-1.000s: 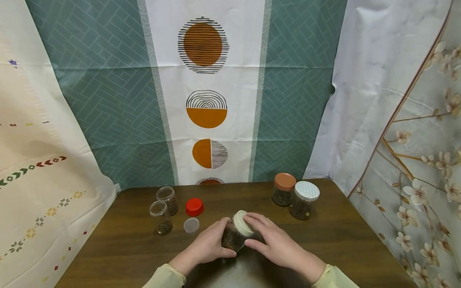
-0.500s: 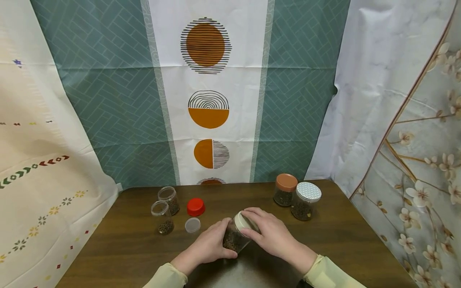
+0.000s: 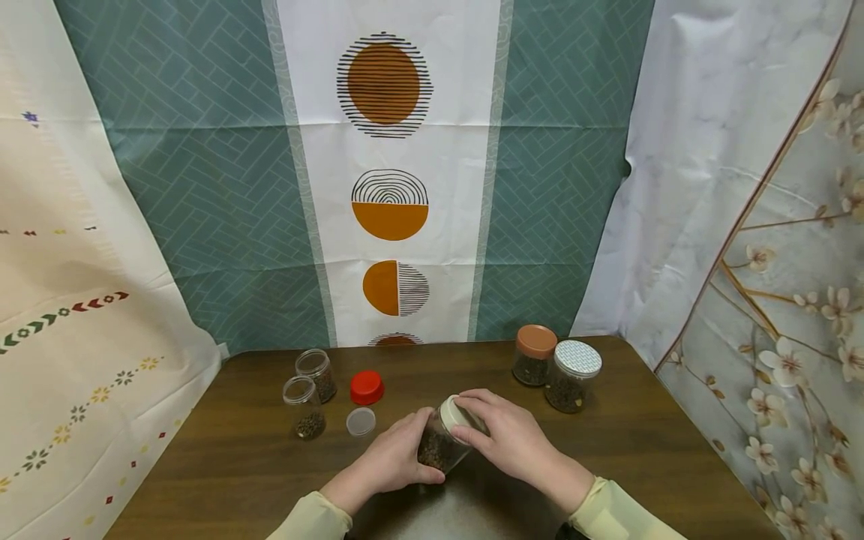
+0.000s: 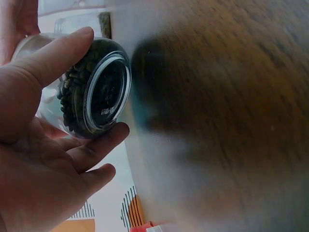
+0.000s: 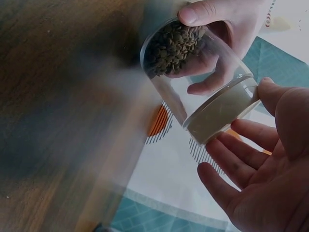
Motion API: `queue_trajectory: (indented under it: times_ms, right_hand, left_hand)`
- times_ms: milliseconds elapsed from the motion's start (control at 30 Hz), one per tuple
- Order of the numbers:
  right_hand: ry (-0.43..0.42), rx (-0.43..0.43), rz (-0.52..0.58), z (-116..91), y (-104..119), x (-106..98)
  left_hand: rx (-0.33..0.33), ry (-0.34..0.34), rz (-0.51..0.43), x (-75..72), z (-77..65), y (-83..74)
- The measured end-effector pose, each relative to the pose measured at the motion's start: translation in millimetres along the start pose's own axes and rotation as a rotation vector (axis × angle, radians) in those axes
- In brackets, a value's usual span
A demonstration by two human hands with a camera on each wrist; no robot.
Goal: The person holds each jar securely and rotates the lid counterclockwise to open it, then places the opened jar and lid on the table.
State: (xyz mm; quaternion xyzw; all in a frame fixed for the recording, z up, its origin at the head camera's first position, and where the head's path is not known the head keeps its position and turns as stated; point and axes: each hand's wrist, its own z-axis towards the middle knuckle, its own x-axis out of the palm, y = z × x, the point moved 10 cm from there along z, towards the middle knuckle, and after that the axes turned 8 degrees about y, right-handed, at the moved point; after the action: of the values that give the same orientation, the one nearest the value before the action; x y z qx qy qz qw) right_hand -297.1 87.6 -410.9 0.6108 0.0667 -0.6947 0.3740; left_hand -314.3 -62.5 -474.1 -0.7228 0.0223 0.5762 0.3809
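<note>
A clear, rounded jar (image 3: 435, 450) with small dark-brown granules in its lower part is held tilted above the table, low between the person's hands, its base slanting towards the person's left; whether its bottom edge touches the wood I can't tell. A cream, round, shallow lid (image 3: 454, 416) sits over its mouth. The left hand (image 3: 403, 455) is wrapped round the jar's body, thumb on the near side; the fingers of the right hand (image 3: 505, 438) pinch the lid by its rim.

From where I stand, the step in hand looks like working that lid, though I couldn't say whether on or off. The next move seems to call for a firm left grip against any turn of the right wrist, and care over the tilt so nothing spills.

Just left of the jar, a little beyond it, lies a translucent pale disc (image 3: 361, 421), with a red, round cap (image 3: 367, 388) farther back. Farther left of the jar stand two clear, slender containers of granules (image 3: 310, 426), no coloured lids on them. Well to its right and beyond are a terracotta-lidded clear jar (image 3: 531, 369) and a white-patterned-lidded one (image 3: 569, 388). All share the dark-brown wooden table (image 3: 270, 484).
</note>
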Motion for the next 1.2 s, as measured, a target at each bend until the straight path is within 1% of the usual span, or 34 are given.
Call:
queue_trajectory:
  times_ms: [400, 633, 967, 1200]
  right_hand:
    - [-0.002, 0.0, 0.01, 0.4, -0.5, -1.0]
    - [0.011, 0.023, 0.063, 0.5, -2.8, -0.1]
    - [0.016, 0.027, 0.117, 0.4, -5.3, -0.9]
    - [0.019, 0.02, 0.148, 0.6, -4.7, -1.7]
  left_hand:
    - [-0.001, 0.0, -0.015, 0.7, -0.7, 0.2]
    - [0.0, 0.011, -0.017, 0.9, -1.2, -0.2]
    - [0.015, 0.017, -0.007, 0.2, -1.3, -3.8]
    - [0.005, 0.026, -0.005, 0.7, -1.2, -3.6]
